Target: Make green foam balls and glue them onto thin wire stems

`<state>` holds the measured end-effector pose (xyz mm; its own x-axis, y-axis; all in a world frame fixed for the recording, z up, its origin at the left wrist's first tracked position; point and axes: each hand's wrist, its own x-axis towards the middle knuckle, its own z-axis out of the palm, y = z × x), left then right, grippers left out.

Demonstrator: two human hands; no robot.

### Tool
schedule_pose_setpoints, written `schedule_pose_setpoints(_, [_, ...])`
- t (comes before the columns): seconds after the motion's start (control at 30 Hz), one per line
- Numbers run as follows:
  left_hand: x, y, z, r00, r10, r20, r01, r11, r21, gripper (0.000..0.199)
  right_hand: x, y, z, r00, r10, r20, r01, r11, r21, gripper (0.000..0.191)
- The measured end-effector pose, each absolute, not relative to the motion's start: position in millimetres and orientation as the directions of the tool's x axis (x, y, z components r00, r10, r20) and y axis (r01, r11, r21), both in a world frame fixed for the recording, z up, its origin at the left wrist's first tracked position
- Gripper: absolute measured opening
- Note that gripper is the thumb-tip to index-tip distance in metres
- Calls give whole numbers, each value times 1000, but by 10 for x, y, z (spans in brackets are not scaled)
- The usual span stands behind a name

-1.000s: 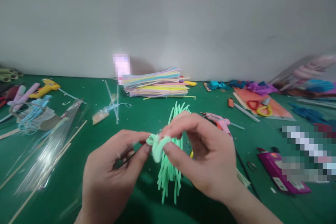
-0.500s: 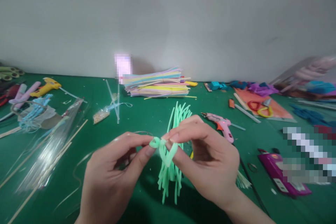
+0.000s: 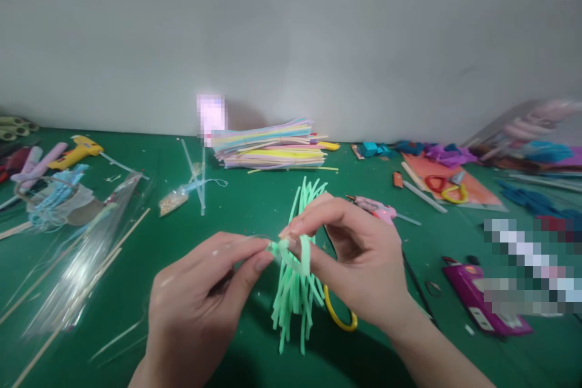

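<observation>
Between my two hands is a looped mint-green pipe cleaner [image 3: 305, 254], held above the table. My left hand [image 3: 204, 291] pinches its small curled end between thumb and forefinger. The thumb and fingertips of my right hand [image 3: 350, 254] close on the loop from the other side. Thin clear thread or wire seems to run near my left fingers, too faint to follow. Beneath lies a bundle of mint-green pipe cleaners [image 3: 293, 309], partly covered by my right hand. A yellow scissor handle [image 3: 341, 315] shows beside that bundle, its blades hidden.
A stack of pastel pipe cleaners [image 3: 268, 145] lies against the wall. A pink glue gun [image 3: 377, 209] is behind my right hand, with red-and-yellow scissors [image 3: 454, 188] farther right. At left are clear plastic sleeves [image 3: 86, 267], a yellow glue gun [image 3: 82, 151] and thin wooden sticks [image 3: 95, 279].
My hands have drawn a little closer, and the right one has turned, so the loop looks rounder. The yellow scissor handle is now exposed. The small curl is more covered by my left fingertips.
</observation>
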<state>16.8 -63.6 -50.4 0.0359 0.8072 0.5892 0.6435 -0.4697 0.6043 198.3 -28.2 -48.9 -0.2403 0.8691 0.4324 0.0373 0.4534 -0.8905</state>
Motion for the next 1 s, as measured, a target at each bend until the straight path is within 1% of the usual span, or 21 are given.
schedule_pose_setpoints(0.1, [174,-622,-520,69,789,610,621,-512,593,10,2023,-227,-428,-291,895,338,-23,347,-938,11])
schedule_pose_setpoints(0.23, [156,-610,-534,125,745,655,606,-580,545,10,2065,-131,-365,-373,902,218,-106,192,-976,19])
schedule_pose_setpoints(0.33, [118,-617,-533,180,717,673,565,-635,526,11,2075,-55,-321,-492,864,105,-154,32,-987,23])
schedule_pose_setpoints(0.43, [76,-619,-511,249,685,685,482,-701,525,11,2073,7,-261,-600,800,24,-146,-81,-986,25])
schedule_pose_setpoints(0.5, [54,-617,-496,280,667,690,414,-732,540,8,2069,31,-217,-651,759,-1,-131,-114,-985,25])
schedule_pose_setpoints(0.6, [30,-623,-496,297,660,690,316,-750,581,9,2056,43,-172,-701,713,-16,-117,-137,-984,24])
schedule_pose_setpoints(0.73, [21,-650,-521,301,678,671,246,-735,632,8,2021,29,-196,-735,677,-41,-143,-213,-966,24])
schedule_pose_setpoints(0.8, [25,-655,-518,299,684,666,230,-729,645,6,1990,13,-239,-742,668,-56,-173,-271,-947,26])
schedule_pose_setpoints(0.87, [28,-649,-508,295,690,661,231,-722,652,10,1949,-6,-289,-749,659,-67,-214,-337,-917,27])
schedule_pose_setpoints(1.0, [8,-633,-518,330,669,667,282,-744,606,10,1865,-36,-369,-730,675,-105,-280,-436,-856,22])
